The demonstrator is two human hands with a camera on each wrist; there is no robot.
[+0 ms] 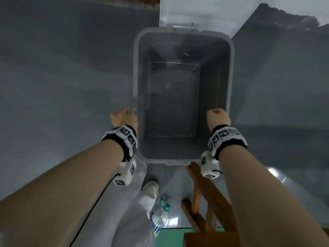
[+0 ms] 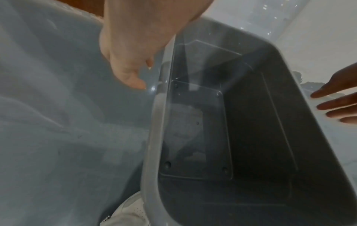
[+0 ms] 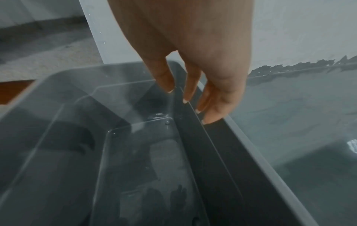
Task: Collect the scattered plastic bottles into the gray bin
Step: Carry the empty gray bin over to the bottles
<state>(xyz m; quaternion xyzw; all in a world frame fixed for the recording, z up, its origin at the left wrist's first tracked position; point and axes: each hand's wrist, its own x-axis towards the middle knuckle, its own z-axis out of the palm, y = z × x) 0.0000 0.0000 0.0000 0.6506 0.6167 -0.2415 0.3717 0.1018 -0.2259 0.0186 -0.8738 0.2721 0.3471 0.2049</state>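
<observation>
Both hands [image 1: 170, 116] flank smooth rectangular gray bin [image 1: 230, 72].

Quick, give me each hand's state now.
Left hand: open, fingers loosely bent outside the rectangular gray plastic bin, holding nothing.
Right hand: open, fingers nearly straight at the bin's rim, holding nothing.

Gray bin [image 1: 183, 97] interior seems unobstructed; wooden frame [image 1: 210, 196] flanks bottle [image 1: 160, 216].
</observation>
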